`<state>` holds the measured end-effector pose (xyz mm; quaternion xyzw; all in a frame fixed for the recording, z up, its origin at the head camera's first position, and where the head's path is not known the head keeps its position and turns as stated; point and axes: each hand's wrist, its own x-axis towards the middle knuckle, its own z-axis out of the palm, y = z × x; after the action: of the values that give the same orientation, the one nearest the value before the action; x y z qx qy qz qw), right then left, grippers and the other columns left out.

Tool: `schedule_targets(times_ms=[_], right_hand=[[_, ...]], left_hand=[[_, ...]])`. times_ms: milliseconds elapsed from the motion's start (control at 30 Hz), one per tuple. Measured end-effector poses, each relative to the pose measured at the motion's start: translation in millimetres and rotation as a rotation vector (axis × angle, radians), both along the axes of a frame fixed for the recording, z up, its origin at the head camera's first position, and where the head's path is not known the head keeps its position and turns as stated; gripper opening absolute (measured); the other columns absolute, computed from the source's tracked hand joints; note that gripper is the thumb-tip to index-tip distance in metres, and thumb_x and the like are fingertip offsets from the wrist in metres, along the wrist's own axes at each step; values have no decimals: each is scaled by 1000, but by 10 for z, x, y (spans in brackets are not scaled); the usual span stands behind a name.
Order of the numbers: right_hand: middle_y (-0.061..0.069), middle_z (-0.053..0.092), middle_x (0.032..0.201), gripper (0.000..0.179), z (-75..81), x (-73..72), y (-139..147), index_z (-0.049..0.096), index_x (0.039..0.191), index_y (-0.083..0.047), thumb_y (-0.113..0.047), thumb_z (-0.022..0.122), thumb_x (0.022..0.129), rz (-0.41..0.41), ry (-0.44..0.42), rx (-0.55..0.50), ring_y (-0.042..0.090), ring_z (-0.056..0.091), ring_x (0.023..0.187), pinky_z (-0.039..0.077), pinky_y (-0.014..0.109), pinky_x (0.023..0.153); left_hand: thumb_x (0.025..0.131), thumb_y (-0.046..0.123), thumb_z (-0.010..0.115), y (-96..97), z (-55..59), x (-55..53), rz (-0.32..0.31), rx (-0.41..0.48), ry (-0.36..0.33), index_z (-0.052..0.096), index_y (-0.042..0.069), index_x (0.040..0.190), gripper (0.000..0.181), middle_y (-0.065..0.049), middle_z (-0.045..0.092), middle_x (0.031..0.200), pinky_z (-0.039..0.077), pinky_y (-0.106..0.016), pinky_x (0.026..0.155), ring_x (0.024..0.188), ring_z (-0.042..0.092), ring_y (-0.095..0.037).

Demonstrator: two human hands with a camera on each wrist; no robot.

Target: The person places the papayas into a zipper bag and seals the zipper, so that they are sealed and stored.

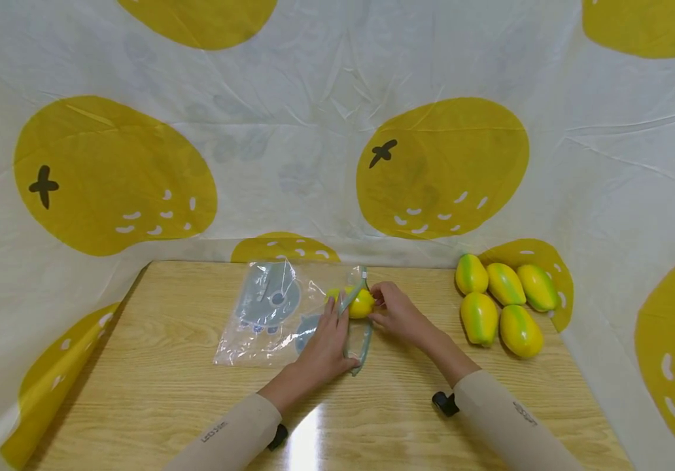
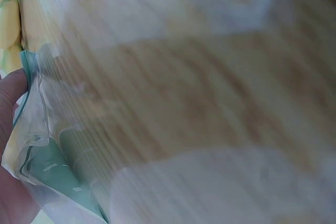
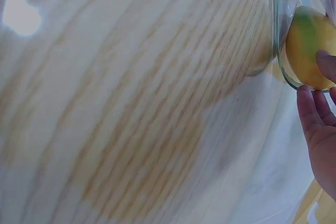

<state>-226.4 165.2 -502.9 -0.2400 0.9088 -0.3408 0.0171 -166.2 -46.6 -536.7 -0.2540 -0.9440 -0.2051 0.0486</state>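
A clear zip bag (image 1: pixel 278 340) with a pale blue-green animal print and a green-edged mouth lies on the wooden table. My left hand (image 1: pixel 327 340) grips the bag at its mouth, fingers over the upper part and thumb by the near corner. In the left wrist view that thumb (image 2: pixel 13 87) is against the green edge. A yellow papaya (image 1: pixel 362 304) with a green stripe sits in the mouth, partly inside the bag. From the right, my right hand (image 1: pixel 399 314) holds its outer end. In the right wrist view the thumb presses the papaya (image 3: pixel 307 40), fingertips at the bag's rim.
Several more yellow-green papayas (image 1: pixel 505 283) stand grouped in two rows at the table's right back. The wooden table (image 1: pixel 184 405) meets a white cloth (image 1: pixel 290 163) with big yellow fruit prints at the back and sides.
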Motion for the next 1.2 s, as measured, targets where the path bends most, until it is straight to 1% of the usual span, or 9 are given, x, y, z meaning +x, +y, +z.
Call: schedule_targets(times_ms=[133, 267, 433, 533, 700, 833, 1000, 1100, 1200], right_hand=[[17, 61, 111, 44, -21, -26, -48, 57, 123, 5, -4, 81, 88, -38, 21, -4, 24, 62, 98, 58, 37, 86], [16, 63, 105, 41, -50, -37, -99, 58, 119, 5, -4, 82, 87, -59, 40, -32, 22, 61, 91, 56, 32, 80], [14, 66, 102, 31, -47, -40, -160, 61, 113, 4, -1, 79, 88, -82, 50, -58, 21, 65, 89, 59, 32, 79], [12, 68, 100, 27, -59, -45, -181, 63, 111, 2, -1, 79, 89, -102, 39, -56, 19, 66, 88, 59, 31, 78], [11, 69, 101, 29, -91, -51, -176, 65, 113, 2, -3, 80, 89, -88, 60, -31, 19, 68, 88, 60, 30, 78], [12, 69, 104, 32, -83, -49, -146, 64, 118, 3, -4, 78, 90, -66, 63, -28, 22, 69, 91, 61, 32, 80], [14, 68, 113, 35, -13, -9, -66, 63, 124, 1, -9, 77, 93, -81, 30, 5, 27, 69, 102, 60, 41, 90], [16, 67, 120, 40, 46, 46, 19, 61, 128, 1, -10, 77, 93, -86, 47, 31, 32, 67, 110, 58, 47, 95], [19, 66, 125, 43, 106, 97, 118, 60, 130, 3, -11, 77, 93, -95, 83, 48, 36, 64, 116, 56, 51, 98]], left_hand=[[69, 46, 95, -2, 12, -3, -1, 1, -6, 7, -3, 164, 138, -23, 2, 173, 32, -56, 121, 159, 10, -45], [70, 46, 95, 2, 24, 0, 5, -7, -16, 3, -2, 164, 141, -22, -1, 173, 30, -54, 122, 159, 8, -44], [69, 49, 94, -3, 22, 5, 12, -35, 0, 1, -2, 164, 142, -23, -1, 172, 28, -51, 124, 159, 7, -42], [70, 48, 94, -8, 26, 12, 7, -40, 8, 0, -3, 164, 142, -23, 0, 172, 26, -51, 125, 160, 6, -42], [70, 48, 94, -12, 36, 15, -4, -55, 34, 1, -4, 164, 141, -23, 1, 172, 29, -54, 123, 159, 6, -43], [71, 49, 93, -16, 43, 15, -3, -78, 37, 3, -4, 163, 140, -23, 0, 172, 31, -54, 122, 159, 6, -43], [72, 48, 93, -18, 51, 15, -4, -81, 15, 7, -3, 164, 136, -21, -1, 173, 30, -53, 123, 159, 5, -42], [72, 47, 93, -17, 49, 11, -11, -72, 8, 8, -3, 164, 135, -21, -1, 173, 30, -54, 123, 160, 5, -42], [72, 46, 93, -16, 47, 7, -14, -61, 12, 8, -3, 164, 134, -21, -1, 173, 31, -55, 122, 159, 5, -42]])
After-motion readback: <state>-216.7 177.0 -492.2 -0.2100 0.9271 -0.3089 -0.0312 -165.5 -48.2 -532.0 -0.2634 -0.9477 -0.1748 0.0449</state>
